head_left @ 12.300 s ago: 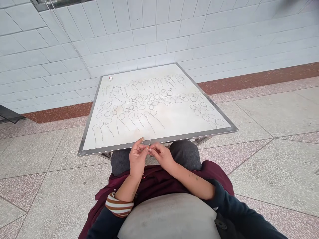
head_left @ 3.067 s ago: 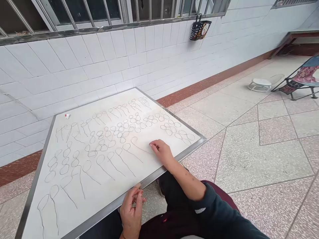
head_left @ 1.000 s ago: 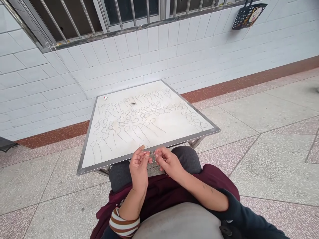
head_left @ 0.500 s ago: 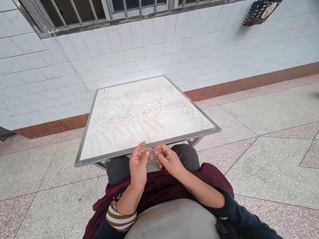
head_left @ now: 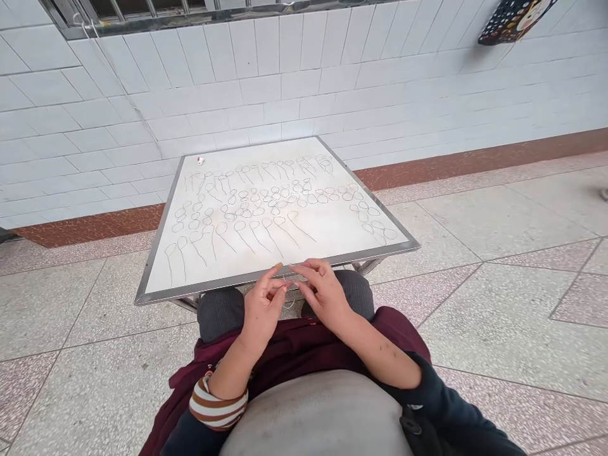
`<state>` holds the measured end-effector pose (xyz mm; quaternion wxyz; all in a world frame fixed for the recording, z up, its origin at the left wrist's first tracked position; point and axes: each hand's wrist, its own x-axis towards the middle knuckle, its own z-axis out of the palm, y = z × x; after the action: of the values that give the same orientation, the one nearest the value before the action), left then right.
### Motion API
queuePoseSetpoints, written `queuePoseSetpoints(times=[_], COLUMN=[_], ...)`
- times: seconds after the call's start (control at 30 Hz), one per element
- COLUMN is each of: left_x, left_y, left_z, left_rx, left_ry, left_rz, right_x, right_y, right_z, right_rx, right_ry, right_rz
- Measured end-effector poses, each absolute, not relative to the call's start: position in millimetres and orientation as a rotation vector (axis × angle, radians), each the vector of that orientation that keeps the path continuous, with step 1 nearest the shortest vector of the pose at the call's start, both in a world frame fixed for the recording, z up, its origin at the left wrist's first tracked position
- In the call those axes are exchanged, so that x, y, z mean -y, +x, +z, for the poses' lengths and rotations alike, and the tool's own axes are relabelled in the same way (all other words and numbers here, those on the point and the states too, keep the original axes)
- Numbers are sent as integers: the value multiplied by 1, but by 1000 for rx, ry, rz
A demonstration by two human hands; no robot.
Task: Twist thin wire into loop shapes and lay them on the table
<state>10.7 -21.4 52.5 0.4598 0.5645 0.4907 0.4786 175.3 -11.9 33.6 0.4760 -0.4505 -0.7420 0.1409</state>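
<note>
My left hand [head_left: 265,303] is closed in a pinch on a thin pale wire [head_left: 289,306], which curves in a small loop below the fingertips. My right hand [head_left: 323,292] meets it from the other side. Its thumb and fingers close on the same wire, with the index finger reaching over toward the left fingertips. Both hands are above my lap, just in front of the table's near edge. Bent wire pieces [head_left: 266,221] lie in rows on the white tabletop [head_left: 228,269], some round, others with a loop and a long tail.
The table has a grey metal rim [head_left: 280,271] and stands close to a white tiled wall [head_left: 266,95]. On its far left corner is a small red and white object [head_left: 201,161]. A dark patterned bag [head_left: 515,22] hangs on the wall at the right.
My right index finger has stretched out toward the left hand. The wire loop now hangs lower beneath the fingers. The view has tilted slightly down.
</note>
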Motion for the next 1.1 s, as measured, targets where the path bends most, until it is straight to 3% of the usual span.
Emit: queuePoseSetpoints(times=[0.17, 0.5, 1.1], left_x=[19, 7, 11], left_y=[3, -6, 9], left_z=[53, 54, 42], left_rx=[-1244, -1032, -1004], left_ry=[1550, 1100, 916], left_rz=[1073, 1112, 1221], right_x=[9, 6, 9], right_y=[181, 175, 168], right_z=[39, 26, 24], right_rx=[2106, 1920, 1846], right_ry=[-1082, -1080, -1076], right_rz=[113, 537, 543])
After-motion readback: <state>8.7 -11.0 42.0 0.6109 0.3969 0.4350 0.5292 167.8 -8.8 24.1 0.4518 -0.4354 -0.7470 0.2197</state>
